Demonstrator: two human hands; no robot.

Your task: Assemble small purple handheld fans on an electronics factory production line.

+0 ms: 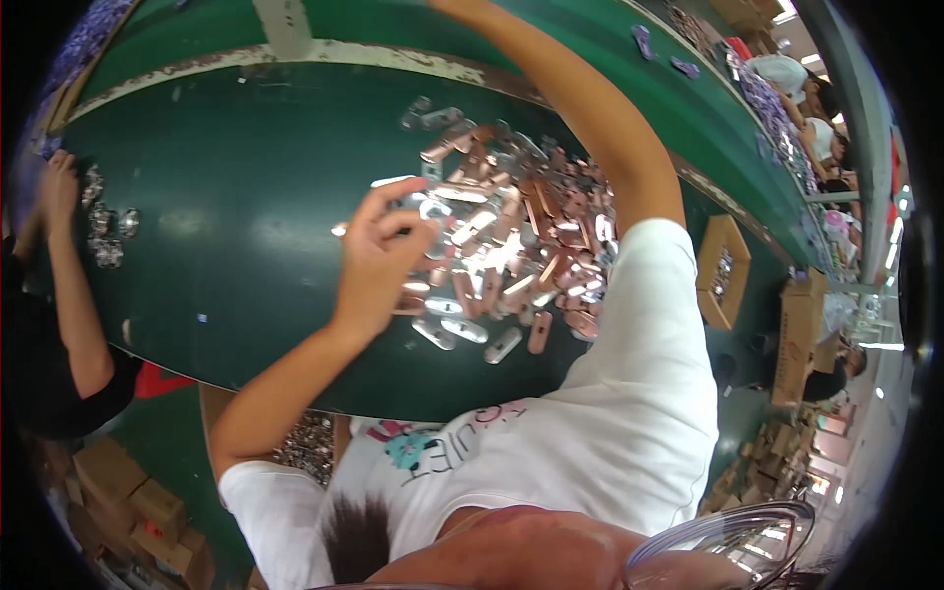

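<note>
My left hand [374,251] is over the dark green table, at the left edge of a heap of small oblong metal shells [531,211], some copper-coloured and some silver. Its fingers are curled, with thumb and fingertips closing round a shiny silver metal shell [430,209]. Part of that shell is hidden by the fingers. My right arm [600,118] stretches across the heap's right side and past the table's far edge; its hand is cut off at the top of the picture. Several silver shells [462,329] lie loose at the near side of the heap.
At the left, another person's hand [61,187] is near a cluster of shiny silver pieces [106,226]. A green conveyor with a chipped pale edge [393,57] runs behind the table. A cardboard box [723,270] holding metal pieces stands at right; more cartons [138,501] are at lower left.
</note>
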